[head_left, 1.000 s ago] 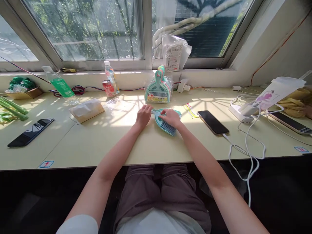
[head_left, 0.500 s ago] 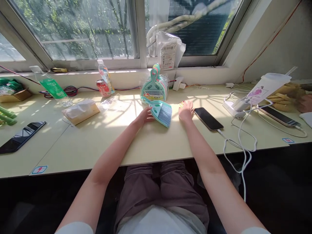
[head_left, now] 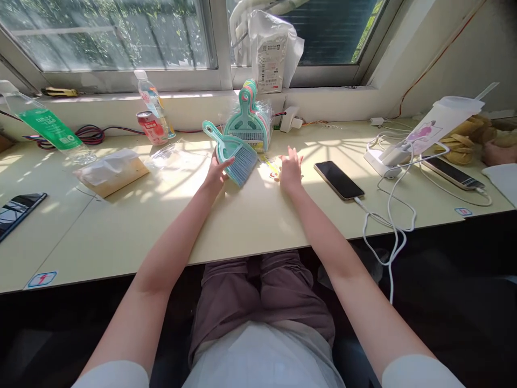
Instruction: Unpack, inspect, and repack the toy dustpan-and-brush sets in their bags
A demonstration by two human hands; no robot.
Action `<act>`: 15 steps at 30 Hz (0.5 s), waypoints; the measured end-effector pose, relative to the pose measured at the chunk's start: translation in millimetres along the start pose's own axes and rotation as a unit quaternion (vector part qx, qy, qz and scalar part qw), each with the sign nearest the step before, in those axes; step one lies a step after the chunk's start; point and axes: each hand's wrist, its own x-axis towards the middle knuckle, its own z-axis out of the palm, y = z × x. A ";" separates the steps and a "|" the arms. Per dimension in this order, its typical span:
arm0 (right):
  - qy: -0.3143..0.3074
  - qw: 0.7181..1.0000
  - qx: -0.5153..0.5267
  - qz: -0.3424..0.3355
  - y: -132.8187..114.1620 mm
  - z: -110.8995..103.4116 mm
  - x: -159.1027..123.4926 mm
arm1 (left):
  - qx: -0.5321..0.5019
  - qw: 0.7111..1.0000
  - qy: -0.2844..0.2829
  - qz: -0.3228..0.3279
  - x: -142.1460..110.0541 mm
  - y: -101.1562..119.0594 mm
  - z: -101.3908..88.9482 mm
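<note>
In the head view my left hand (head_left: 217, 173) is closed around the edge of a mint-green mini dustpan and brush set (head_left: 241, 163), thumb in front. The set is tilted, handle up to the left, with its pale blue bristles low on the right. My right hand (head_left: 291, 170) is open just above the table, fingers apart and pointing away from me. Beside its fingers, to the left, lies a small yellow and red printed card (head_left: 270, 169), partly washed out by sunlight. Behind my left hand, more dustpan sets (head_left: 247, 121) in clear plastic stand against the wall.
A paper-wrapped packet (head_left: 111, 173), a red can (head_left: 152, 128) and bottles (head_left: 52, 129) are on the left. To the right lie a phone (head_left: 339, 180) on a white cable (head_left: 393, 231) and a tilted white cup (head_left: 434, 129). The table's front edge (head_left: 250, 255) runs before my lap.
My left hand has tilted and lifted the dustpan set up and left. My right hand has moved slightly left and spread its fingers; the card now lies farther left.
</note>
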 end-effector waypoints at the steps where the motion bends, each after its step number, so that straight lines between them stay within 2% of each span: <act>1: -0.027 1.000 -0.003 0.006 0.2 1.7 0.6 | -0.004 1.000 -0.004 -0.006 -0.5 -0.9 1.2; 4: -0.138 0.990 -0.009 0.024 -0.5 4.5 3.7 | -0.023 0.999 0.008 -0.033 1.3 -6.8 1.9; 6: -0.165 0.986 -0.004 0.012 -0.8 1.8 5.5 | -0.031 0.999 0.014 -0.043 4.0 -10.7 -0.8; 11: -0.130 0.982 0.042 -0.133 -8.4 -14.1 2.7 | -0.023 0.998 0.011 -0.053 8.2 -8.3 -12.5; 13: -0.108 0.982 0.080 -0.133 -16.8 -20.6 0.0 | -0.016 0.998 0.004 -0.067 7.9 -5.0 -14.3; 15: -0.040 0.985 0.143 -0.085 -26.7 -28.3 -2.0 | -0.010 0.996 0.003 -0.087 6.4 -3.7 -12.1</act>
